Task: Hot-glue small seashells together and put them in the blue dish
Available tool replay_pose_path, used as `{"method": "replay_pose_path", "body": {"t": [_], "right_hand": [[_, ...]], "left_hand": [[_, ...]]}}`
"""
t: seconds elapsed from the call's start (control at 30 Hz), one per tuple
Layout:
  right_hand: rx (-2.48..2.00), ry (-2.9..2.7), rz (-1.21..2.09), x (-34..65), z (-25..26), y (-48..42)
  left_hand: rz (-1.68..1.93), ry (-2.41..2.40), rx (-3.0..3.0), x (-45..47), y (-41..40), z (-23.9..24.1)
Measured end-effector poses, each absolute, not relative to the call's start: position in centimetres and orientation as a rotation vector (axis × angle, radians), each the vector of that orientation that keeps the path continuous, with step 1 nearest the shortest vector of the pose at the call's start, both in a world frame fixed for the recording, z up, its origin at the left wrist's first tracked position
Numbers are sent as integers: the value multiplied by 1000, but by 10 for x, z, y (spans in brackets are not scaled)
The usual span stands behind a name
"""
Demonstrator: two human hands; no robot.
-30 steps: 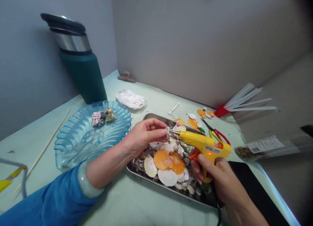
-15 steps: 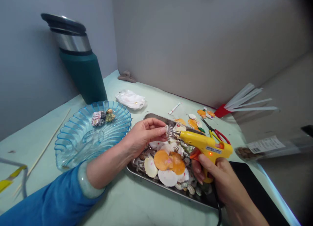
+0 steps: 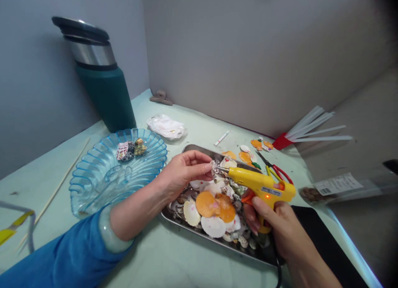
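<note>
Our right hand (image 3: 281,223) grips the glue gun (image 3: 253,179), its nozzle (image 3: 223,169) pointing left at the small pale piece (image 3: 214,166) our left hand (image 3: 186,168) pinches.

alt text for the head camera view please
A right hand holds a yellow glue gun, its nozzle at a small pale piece pinched in the left hand, above a metal tray of shells. A translucent blue dish sits at picture left.

The left hand (image 3: 185,170) pinches while the right hand (image 3: 281,226) curls.
</note>
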State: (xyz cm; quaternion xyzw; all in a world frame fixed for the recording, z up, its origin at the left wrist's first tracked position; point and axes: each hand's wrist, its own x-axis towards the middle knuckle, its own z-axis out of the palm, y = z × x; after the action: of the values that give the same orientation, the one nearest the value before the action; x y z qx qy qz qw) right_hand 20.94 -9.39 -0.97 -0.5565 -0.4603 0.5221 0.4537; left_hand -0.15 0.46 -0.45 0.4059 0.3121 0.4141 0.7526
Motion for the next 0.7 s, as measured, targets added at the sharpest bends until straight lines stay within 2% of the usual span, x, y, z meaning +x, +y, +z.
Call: {"method": "replay_pose_path", "body": {"t": [0.7], "right_hand": [[-1454,-1259,1145,214,-17,-92]], "left_hand": [[945,769,987,0,1,0]]}}
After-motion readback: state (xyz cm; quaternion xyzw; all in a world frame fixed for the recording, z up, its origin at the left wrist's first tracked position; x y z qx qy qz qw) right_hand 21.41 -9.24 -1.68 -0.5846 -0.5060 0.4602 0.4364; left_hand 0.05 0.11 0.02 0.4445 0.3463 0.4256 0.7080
